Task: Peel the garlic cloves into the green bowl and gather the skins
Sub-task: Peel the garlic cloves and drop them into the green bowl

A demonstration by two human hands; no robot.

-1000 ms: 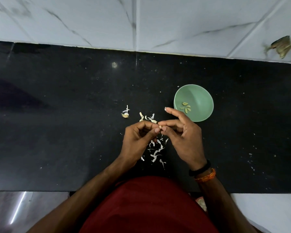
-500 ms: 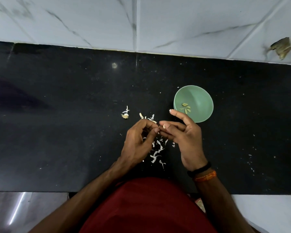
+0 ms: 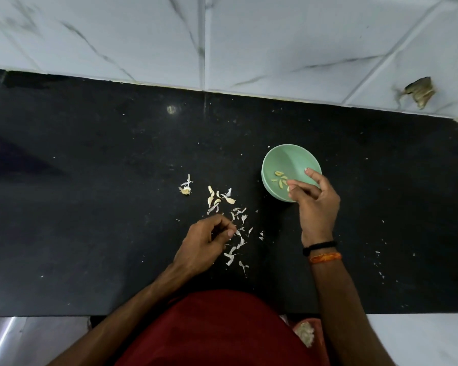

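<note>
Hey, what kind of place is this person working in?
Most likely a home kitchen: a black stone counter against a white marble-look tiled wall, with a green bowl of peeled garlic cloves and scattered skins between the hands.

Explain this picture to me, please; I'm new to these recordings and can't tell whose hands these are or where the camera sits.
There is no machine here: a person wears one camera on the head, looking down at their own two hands over a black countertop. The right hand reaches over the green bowl, its fingertips pinched together above the peeled garlic cloves lying inside; it seems to hold a small clove, though that is hard to see. The left hand is loosely curled above the scattered garlic skins; whether it holds a skin is unclear. A few unpeeled cloves and the garlic root end lie further out. Two wrist bands circle the right wrist.
</note>
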